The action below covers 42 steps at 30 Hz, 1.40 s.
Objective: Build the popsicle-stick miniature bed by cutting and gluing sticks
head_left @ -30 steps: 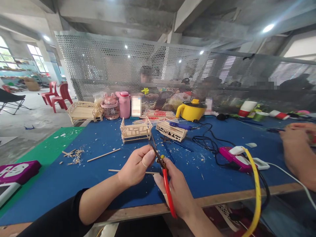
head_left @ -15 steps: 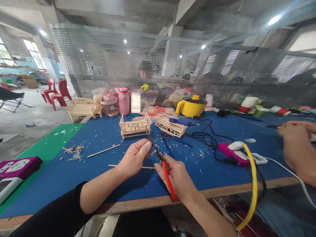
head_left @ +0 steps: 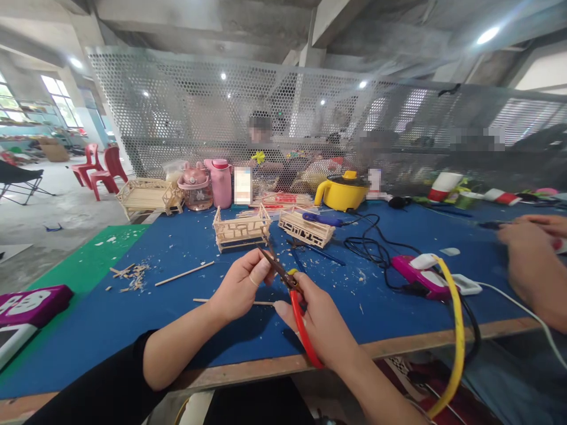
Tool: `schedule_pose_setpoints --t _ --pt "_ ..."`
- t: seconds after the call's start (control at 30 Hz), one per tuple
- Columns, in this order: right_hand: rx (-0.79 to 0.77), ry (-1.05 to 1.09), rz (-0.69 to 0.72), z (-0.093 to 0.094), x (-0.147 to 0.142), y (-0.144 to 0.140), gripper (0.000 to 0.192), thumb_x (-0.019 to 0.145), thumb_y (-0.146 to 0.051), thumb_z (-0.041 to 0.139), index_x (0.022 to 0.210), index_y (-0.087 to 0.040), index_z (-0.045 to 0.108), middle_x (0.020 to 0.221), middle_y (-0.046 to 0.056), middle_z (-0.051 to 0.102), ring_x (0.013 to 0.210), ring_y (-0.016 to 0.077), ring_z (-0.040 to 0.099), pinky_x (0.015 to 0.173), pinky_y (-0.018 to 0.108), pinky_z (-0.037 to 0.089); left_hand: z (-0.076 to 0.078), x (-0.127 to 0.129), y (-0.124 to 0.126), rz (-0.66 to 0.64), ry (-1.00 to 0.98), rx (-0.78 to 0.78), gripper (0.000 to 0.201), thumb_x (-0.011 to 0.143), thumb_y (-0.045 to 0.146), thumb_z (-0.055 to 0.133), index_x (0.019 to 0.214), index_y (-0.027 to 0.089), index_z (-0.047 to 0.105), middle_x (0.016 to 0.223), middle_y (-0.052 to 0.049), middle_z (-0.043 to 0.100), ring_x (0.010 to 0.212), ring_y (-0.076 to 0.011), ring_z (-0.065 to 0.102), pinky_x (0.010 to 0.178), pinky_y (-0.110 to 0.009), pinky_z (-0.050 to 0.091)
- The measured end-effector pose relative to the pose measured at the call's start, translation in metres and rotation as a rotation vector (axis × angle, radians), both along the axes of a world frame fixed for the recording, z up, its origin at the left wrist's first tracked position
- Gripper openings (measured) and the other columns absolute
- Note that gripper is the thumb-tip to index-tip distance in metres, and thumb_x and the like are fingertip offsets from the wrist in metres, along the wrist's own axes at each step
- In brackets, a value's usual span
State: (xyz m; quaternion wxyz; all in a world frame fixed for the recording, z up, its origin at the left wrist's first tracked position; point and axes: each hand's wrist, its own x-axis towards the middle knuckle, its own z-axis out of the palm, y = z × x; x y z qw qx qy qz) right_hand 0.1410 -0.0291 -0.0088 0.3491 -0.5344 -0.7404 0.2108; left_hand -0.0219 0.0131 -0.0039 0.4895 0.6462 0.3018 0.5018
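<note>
At far centre a lattice-sided stick frame looks assembled, a loose stick lies unattached at left, the right hand grips red-handled scissors, and the left hand pinches closed, contents unclear.

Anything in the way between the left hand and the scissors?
Nothing visible. The scissors, held in the right hand, reach right up beside the left hand; whether they touch, or whether that hand pinches anything, I can't make out. The thin stick lies below on the blue table, not between.

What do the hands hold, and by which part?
The right hand holds red-handled metal scissors by the handles; whether the left hand holds anything is unclear.
</note>
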Motion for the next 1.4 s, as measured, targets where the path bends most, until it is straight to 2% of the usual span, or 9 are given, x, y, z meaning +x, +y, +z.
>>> schedule_pose_setpoints --t 0.1,0.37,0.53,0.7,0.8,0.97,1.17,1.3,1.4 --pt "0.023 -0.028 -0.034 0.001 -0.002 0.000 0.031 0.075 -0.041 0.060 0.095 -0.021 0.049 0.079 0.002 0.057 0.070 0.0166 0.053 0.060 0.026 0.042 0.000 -0.001 0.000 -0.013 0.042 -0.003 0.037 0.085 0.051 0.046 0.075 0.016 0.053 0.066 0.002 0.050 0.064 -0.0105 0.044 0.066 -0.024 0.037" --pt "0.049 -0.045 -0.016 0.000 0.000 -0.002 0.016 0.076 -0.033 0.057 0.086 -0.023 0.050 0.064 -0.003 0.053 0.055 0.0122 0.046 0.052 0.022 0.037 0.002 -0.003 -0.003 -0.122 0.037 0.006 0.035 0.088 0.044 0.044 0.071 0.015 0.052 0.063 0.002 0.048 0.061 -0.0096 0.042 0.064 -0.023 0.036" --pt "0.003 -0.148 -0.103 0.004 0.008 -0.002 0.020 0.077 -0.041 0.056 0.070 -0.024 0.050 0.052 -0.004 0.052 0.048 0.0123 0.045 0.049 0.023 0.035 0.004 -0.001 -0.004 -0.068 0.089 0.003 0.037 0.088 0.046 0.043 0.067 0.016 0.050 0.061 0.002 0.047 0.060 -0.0097 0.041 0.063 -0.023 0.036" --pt "-0.049 -0.438 -0.391 0.020 0.050 0.005 0.039 0.076 -0.061 0.048 0.065 -0.025 0.057 0.059 0.004 0.064 0.055 0.0215 0.058 0.052 0.029 0.038 0.001 0.000 -0.002 -0.035 0.130 -0.028 0.033 0.085 0.046 0.047 0.077 0.015 0.057 0.062 0.003 0.049 0.060 -0.0102 0.043 0.062 -0.024 0.037" --pt "-0.201 -0.643 -0.478 0.025 0.086 0.015 0.048 0.069 -0.068 0.050 0.053 -0.023 0.055 0.055 0.009 0.063 0.052 0.0253 0.059 0.046 0.031 0.036 -0.001 0.001 0.000 -0.031 0.183 -0.018 0.033 0.085 0.046 0.048 0.075 0.015 0.057 0.063 0.002 0.051 0.060 -0.0106 0.044 0.062 -0.024 0.037" --pt "-0.262 -0.718 -0.343 0.024 0.117 0.042 0.044 0.063 -0.060 0.060 0.043 -0.022 0.051 0.047 0.008 0.059 0.043 0.0213 0.055 0.043 0.030 0.034 -0.003 0.003 0.002 -0.039 0.244 -0.036 0.039 0.085 0.049 0.045 0.083 0.015 0.061 0.063 0.000 0.054 0.060 -0.0116 0.047 0.061 -0.024 0.038" --pt "-0.502 -0.852 -0.144 0.051 0.098 0.066 0.047 0.061 -0.040 0.064 0.028 -0.023 0.036 0.027 0.000 0.039 0.025 0.0129 0.039 0.036 0.027 0.029 -0.004 0.003 0.005 -0.020 0.201 -0.111 0.040 0.085 0.052 0.042 0.072 0.016 0.054 0.058 0.002 0.052 0.054 -0.0103 0.043 0.055 -0.022 0.036" --pt "-0.185 -0.940 -0.129 0.073 0.081 0.076 0.047 0.040 -0.024 0.076 0.026 -0.023 0.032 0.026 -0.006 0.031 0.024 0.0069 0.030 0.036 0.024 0.022 -0.003 0.002 0.009 0.019 0.208 -0.136 0.041 0.085 0.052 0.041 0.069 0.017 0.052 0.056 0.002 0.051 0.053 -0.0105 0.043 0.056 -0.023 0.035" --pt "0.007 -0.753 0.035 0.083 0.060 0.075 0.019 0.052 -0.023 0.072 0.041 -0.022 0.057 0.037 -0.003 0.048 0.033 0.0093 0.041 0.039 0.023 0.024 -0.005 0.001 0.012 0.038 0.233 -0.145 0.042 0.086 0.052 0.039 0.069 0.017 0.053 0.054 0.003 0.050 0.052 -0.0108 0.043 0.055 -0.023 0.034"
